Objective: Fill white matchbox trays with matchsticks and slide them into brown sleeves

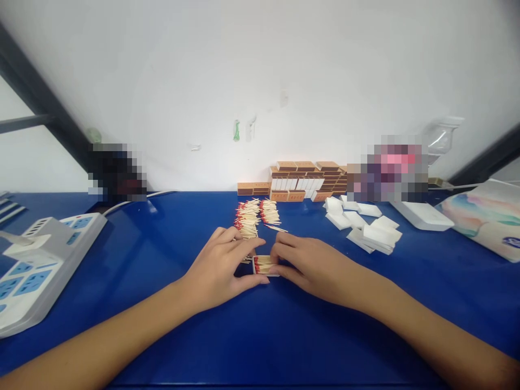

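A small white matchbox tray (254, 267) lies on the blue table between my hands, with red-headed matches (264, 263) inside it. My right hand (311, 265) covers the tray's right end, its fingers curled and its thumb pinched in on the matches. My left hand (219, 260) is around the tray's left end with thumb and index finger spread apart. The thumb is at the near edge; whether it touches the tray I cannot tell. Just beyond my hands lie two piles of loose matches, a larger left pile (247, 214) and a smaller right pile (270, 212).
Brown matchboxes (300, 181) are stacked against the wall. White empty trays (374, 233) lie in a heap at right, near a white box (422, 215) and a patterned packet (487, 216). A power strip (52, 265) with a cable stands at left on the blue table (260, 336).
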`<state>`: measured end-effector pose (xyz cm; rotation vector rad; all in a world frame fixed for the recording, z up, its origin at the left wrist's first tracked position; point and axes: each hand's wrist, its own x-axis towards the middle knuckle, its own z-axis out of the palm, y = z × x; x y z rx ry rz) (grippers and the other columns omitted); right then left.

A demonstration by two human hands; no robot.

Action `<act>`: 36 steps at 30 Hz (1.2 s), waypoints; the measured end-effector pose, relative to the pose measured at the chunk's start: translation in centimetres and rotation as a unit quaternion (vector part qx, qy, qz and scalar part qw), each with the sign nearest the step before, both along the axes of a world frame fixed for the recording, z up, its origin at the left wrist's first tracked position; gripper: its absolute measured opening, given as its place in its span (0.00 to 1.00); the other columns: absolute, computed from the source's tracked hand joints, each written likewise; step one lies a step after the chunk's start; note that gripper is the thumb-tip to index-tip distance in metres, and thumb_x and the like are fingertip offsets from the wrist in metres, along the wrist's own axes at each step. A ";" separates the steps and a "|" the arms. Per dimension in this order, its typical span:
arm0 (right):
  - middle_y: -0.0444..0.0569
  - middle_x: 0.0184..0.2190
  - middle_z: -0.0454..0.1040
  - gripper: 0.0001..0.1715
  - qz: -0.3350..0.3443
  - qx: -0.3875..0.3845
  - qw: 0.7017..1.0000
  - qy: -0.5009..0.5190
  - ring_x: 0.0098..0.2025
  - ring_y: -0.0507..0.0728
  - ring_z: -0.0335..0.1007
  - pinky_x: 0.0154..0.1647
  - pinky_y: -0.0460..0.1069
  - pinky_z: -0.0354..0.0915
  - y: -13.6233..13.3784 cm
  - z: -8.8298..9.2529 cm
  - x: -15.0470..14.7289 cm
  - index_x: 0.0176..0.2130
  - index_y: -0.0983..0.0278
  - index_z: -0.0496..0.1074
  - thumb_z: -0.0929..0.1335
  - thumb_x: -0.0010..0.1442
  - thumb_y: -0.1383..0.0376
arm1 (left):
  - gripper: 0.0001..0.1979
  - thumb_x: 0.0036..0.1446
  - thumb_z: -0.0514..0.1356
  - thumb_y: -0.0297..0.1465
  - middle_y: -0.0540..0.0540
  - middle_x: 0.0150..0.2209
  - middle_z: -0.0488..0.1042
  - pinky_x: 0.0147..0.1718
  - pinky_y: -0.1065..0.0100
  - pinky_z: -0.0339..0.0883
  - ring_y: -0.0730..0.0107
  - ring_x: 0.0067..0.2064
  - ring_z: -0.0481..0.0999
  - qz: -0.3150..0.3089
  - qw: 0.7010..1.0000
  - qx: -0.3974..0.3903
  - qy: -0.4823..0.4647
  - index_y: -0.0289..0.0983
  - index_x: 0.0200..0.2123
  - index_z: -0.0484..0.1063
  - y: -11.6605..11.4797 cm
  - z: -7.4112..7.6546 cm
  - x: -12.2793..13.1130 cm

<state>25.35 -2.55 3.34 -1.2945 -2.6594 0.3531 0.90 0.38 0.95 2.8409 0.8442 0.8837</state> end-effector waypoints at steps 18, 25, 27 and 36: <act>0.46 0.38 0.75 0.09 -0.002 -0.030 0.998 0.053 0.36 0.54 0.71 0.37 0.50 0.62 0.4 0.1 0.1 0.38 0.62 0.71 0.68 0.73 0.63 | 0.30 0.57 0.72 0.45 0.45 0.41 0.79 0.44 0.59 0.65 0.59 0.44 0.74 0.001 1.000 -0.005 0.004 0.36 0.58 0.73 0.1 0.0 -0.1; 0.46 0.39 0.76 0.09 0.011 -0.043 0.997 0.064 0.38 0.55 0.72 0.38 0.50 0.62 0.3 0.3 0.4 0.39 0.62 0.73 0.66 0.73 0.65 | 0.30 0.58 0.72 0.45 0.45 0.41 0.80 0.45 0.58 0.66 0.59 0.45 0.74 0.000 1.000 -0.008 0.006 0.38 0.58 0.72 0.2 -0.2 -0.1; 0.46 0.39 0.76 0.09 0.006 -0.049 0.997 0.061 0.38 0.55 0.72 0.38 0.50 0.62 0.2 0.5 0.4 0.38 0.62 0.73 0.66 0.73 0.66 | 0.30 0.58 0.71 0.46 0.44 0.42 0.80 0.45 0.58 0.66 0.58 0.45 0.75 0.001 1.000 -0.011 0.007 0.38 0.59 0.72 0.2 -0.2 -0.1; 0.49 0.41 0.75 0.08 -0.023 -0.032 0.999 0.031 0.36 0.56 0.71 0.35 0.51 0.62 0.2 0.1 0.2 0.40 0.62 0.69 0.64 0.74 0.67 | 0.30 0.58 0.72 0.46 0.44 0.43 0.81 0.45 0.57 0.66 0.58 0.45 0.75 -0.003 1.000 -0.017 0.005 0.39 0.59 0.72 0.1 -0.1 -0.1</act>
